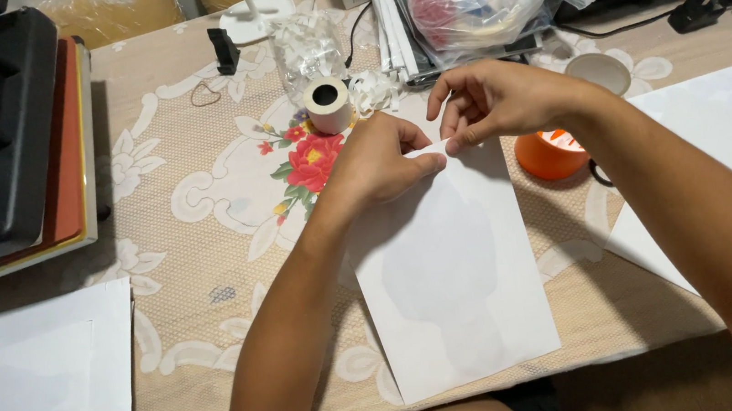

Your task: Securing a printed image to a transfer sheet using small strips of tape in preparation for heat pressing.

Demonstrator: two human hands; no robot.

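Both hands meet at the top edge of a white paper sheet (453, 287). The left hand (376, 160) has its grip pinched together on that edge, and the right hand (492, 99) clamps thumb and forefinger on it just beside. The sheet is plain white with a faint grey rounded shape showing through, lying flat on the bench (205, 242) over a lace cloth. An orange cup (549, 155) stands just right of it, a tape roll (327, 104) beyond.

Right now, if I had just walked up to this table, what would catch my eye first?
Probably the two hands at the centre: the left hand and right hand pinch the top edge of a white sheet lying on the lace tablecloth. Next, the red flower print beside the left hand, a white tape roll just behind it, and an orange tape roll under the right wrist.
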